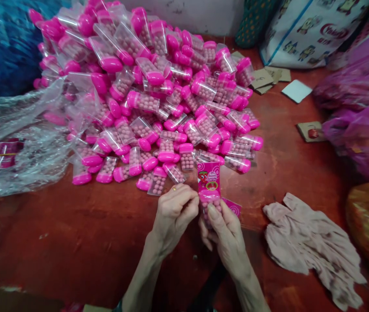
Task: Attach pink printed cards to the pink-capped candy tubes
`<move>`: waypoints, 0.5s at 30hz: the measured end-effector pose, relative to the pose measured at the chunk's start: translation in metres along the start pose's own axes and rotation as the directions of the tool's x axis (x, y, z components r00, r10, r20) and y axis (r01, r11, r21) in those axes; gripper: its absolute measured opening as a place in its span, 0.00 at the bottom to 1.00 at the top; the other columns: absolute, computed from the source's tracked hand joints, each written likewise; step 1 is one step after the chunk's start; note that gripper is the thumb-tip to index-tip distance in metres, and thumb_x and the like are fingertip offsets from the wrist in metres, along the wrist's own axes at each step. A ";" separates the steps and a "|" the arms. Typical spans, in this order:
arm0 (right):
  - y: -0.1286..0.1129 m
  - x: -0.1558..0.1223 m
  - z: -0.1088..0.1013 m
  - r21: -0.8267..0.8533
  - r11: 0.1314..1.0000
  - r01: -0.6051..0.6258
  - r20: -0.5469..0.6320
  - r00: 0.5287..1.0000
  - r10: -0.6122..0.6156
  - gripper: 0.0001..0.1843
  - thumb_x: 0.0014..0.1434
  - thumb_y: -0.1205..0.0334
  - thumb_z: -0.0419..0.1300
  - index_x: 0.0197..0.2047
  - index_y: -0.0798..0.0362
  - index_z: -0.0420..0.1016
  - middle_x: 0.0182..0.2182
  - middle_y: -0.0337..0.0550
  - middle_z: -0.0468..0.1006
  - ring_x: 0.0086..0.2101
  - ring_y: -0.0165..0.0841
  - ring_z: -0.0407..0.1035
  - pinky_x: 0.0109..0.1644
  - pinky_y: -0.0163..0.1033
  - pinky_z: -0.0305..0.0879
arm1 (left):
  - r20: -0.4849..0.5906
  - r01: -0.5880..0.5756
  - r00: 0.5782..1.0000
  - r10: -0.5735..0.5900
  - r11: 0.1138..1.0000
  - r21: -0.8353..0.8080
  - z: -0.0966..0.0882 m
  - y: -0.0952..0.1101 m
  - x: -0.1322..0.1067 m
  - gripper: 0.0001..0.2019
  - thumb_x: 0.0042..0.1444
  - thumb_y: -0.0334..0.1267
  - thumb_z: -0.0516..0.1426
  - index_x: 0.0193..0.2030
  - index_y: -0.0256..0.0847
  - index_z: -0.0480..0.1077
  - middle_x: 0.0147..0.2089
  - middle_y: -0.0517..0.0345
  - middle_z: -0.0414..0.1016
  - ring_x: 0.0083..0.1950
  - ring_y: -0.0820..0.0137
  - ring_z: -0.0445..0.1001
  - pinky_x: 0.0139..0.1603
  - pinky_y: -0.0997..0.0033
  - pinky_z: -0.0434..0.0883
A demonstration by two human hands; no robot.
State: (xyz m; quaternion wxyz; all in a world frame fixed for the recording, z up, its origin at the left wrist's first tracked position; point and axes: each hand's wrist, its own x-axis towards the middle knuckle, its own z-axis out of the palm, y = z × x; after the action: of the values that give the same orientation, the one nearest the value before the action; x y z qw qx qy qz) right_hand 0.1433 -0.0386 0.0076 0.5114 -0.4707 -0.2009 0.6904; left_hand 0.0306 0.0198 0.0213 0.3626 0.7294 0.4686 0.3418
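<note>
My right hand (pixel 221 227) is closed around a small clear candy container (pixel 208 207) filled with round pink candies. A printed pink label sleeve (pixel 209 175) with a strawberry picture stands up around its upper end. My left hand (pixel 176 212) is closed, thumb and fingertips pinched together right by the sleeve's left edge; what they grip, if anything, is hidden. Another pink label (pixel 231 207) shows partly behind my right hand. Beyond both hands spreads a large pile of candy containers (pixel 143 102) with bright pink caps.
Clear plastic sheeting (pixel 24 110) covers the left side of the red table (pixel 73 242), with a banded bundle of labels (pixel 8 152) there. A crumpled cloth (pixel 308 242) lies at right. Purple bags (pixel 360 99), cardboard pieces (pixel 264 80) and a printed white bag (pixel 311 32) stand farther back.
</note>
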 end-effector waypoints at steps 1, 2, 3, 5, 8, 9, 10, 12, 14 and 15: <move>0.000 0.000 0.000 0.030 0.999 -0.011 0.004 1.000 0.011 0.10 0.61 0.55 0.52 0.33 0.53 0.62 0.18 0.30 0.62 0.15 0.20 0.51 0.14 0.23 0.49 | -0.010 -0.002 1.000 0.002 1.000 -0.016 0.001 -0.001 0.000 0.09 0.54 0.28 0.51 0.25 0.37 0.68 0.24 0.59 0.68 0.29 0.72 0.67 0.36 0.70 0.65; 0.001 0.000 0.000 0.070 0.997 -0.027 0.014 1.000 0.026 0.10 0.61 0.55 0.52 0.34 0.53 0.62 0.18 0.30 0.62 0.14 0.19 0.51 0.14 0.23 0.48 | -0.024 0.003 1.000 -0.004 0.999 -0.037 0.003 -0.001 -0.001 0.09 0.54 0.28 0.51 0.26 0.37 0.69 0.25 0.59 0.69 0.29 0.71 0.67 0.37 0.69 0.65; 0.001 0.000 0.000 0.115 0.992 -0.045 0.026 0.999 0.042 0.09 0.61 0.55 0.52 0.35 0.53 0.63 0.17 0.30 0.62 0.14 0.19 0.50 0.13 0.23 0.47 | -0.041 0.014 0.999 -0.016 0.998 -0.067 0.004 -0.001 -0.002 0.09 0.54 0.28 0.51 0.27 0.37 0.70 0.26 0.58 0.70 0.30 0.71 0.67 0.38 0.69 0.65; 0.001 0.001 0.000 0.199 0.977 -0.080 0.053 0.996 0.071 0.10 0.62 0.55 0.50 0.35 0.53 0.64 0.16 0.30 0.62 0.12 0.19 0.48 0.12 0.23 0.46 | -0.084 0.053 0.994 -0.066 0.988 -0.144 0.008 -0.001 -0.004 0.08 0.55 0.28 0.52 0.31 0.37 0.72 0.30 0.57 0.72 0.34 0.70 0.69 0.41 0.69 0.66; 0.002 0.001 0.001 0.252 0.963 -0.098 0.065 0.994 0.084 0.11 0.62 0.55 0.50 0.33 0.54 0.64 0.16 0.30 0.63 0.12 0.18 0.47 0.12 0.23 0.47 | -0.116 0.143 0.977 -0.179 0.953 -0.268 0.011 0.002 -0.007 0.09 0.55 0.29 0.53 0.37 0.38 0.74 0.33 0.55 0.74 0.36 0.69 0.71 0.40 0.70 0.68; 0.003 0.000 0.001 0.247 0.965 -0.092 0.060 0.995 0.080 0.11 0.61 0.55 0.51 0.33 0.54 0.64 0.16 0.30 0.63 0.12 0.18 0.47 0.12 0.23 0.47 | -0.112 0.170 0.971 -0.213 0.936 -0.308 0.011 0.003 -0.007 0.08 0.54 0.30 0.54 0.37 0.38 0.74 0.33 0.55 0.75 0.37 0.68 0.72 0.40 0.69 0.69; 0.003 0.000 0.001 0.233 0.969 -0.084 0.052 0.996 0.074 0.11 0.61 0.55 0.51 0.33 0.53 0.64 0.17 0.30 0.63 0.12 0.19 0.48 0.12 0.24 0.47 | -0.104 0.191 0.965 -0.239 0.920 -0.342 0.011 0.004 -0.008 0.08 0.54 0.31 0.54 0.37 0.38 0.75 0.34 0.53 0.75 0.37 0.67 0.72 0.41 0.68 0.69; 0.006 -0.001 0.002 0.185 0.981 -0.060 0.023 0.998 0.057 0.10 0.61 0.54 0.51 0.35 0.52 0.64 0.17 0.30 0.63 0.13 0.19 0.50 0.13 0.24 0.47 | -0.109 0.205 0.958 -0.263 0.903 -0.377 0.009 0.006 -0.008 0.07 0.52 0.31 0.56 0.35 0.37 0.75 0.35 0.52 0.76 0.40 0.65 0.73 0.44 0.66 0.70; 0.007 -0.001 0.003 0.119 0.992 -0.033 -0.007 0.999 0.034 0.10 0.61 0.54 0.51 0.35 0.52 0.63 0.18 0.30 0.63 0.14 0.20 0.50 0.14 0.24 0.47 | -0.146 0.194 0.955 -0.259 0.915 -0.354 0.006 0.006 -0.008 0.06 0.50 0.30 0.58 0.33 0.39 0.76 0.36 0.53 0.77 0.41 0.64 0.73 0.46 0.66 0.69; 0.007 -0.001 0.004 0.083 0.996 -0.018 -0.020 1.000 0.020 0.10 0.61 0.54 0.51 0.34 0.52 0.62 0.18 0.30 0.62 0.14 0.20 0.50 0.14 0.24 0.48 | -0.161 0.190 0.954 -0.255 0.923 -0.335 0.005 0.006 -0.008 0.06 0.49 0.29 0.58 0.32 0.40 0.76 0.35 0.54 0.77 0.41 0.65 0.73 0.46 0.67 0.69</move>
State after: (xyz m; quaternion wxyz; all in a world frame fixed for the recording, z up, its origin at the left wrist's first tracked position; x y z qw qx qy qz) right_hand 0.1361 -0.0415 0.0043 0.5260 -0.4581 -0.1621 0.6980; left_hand 0.0347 0.0100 0.0230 0.4619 0.5655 0.5222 0.4406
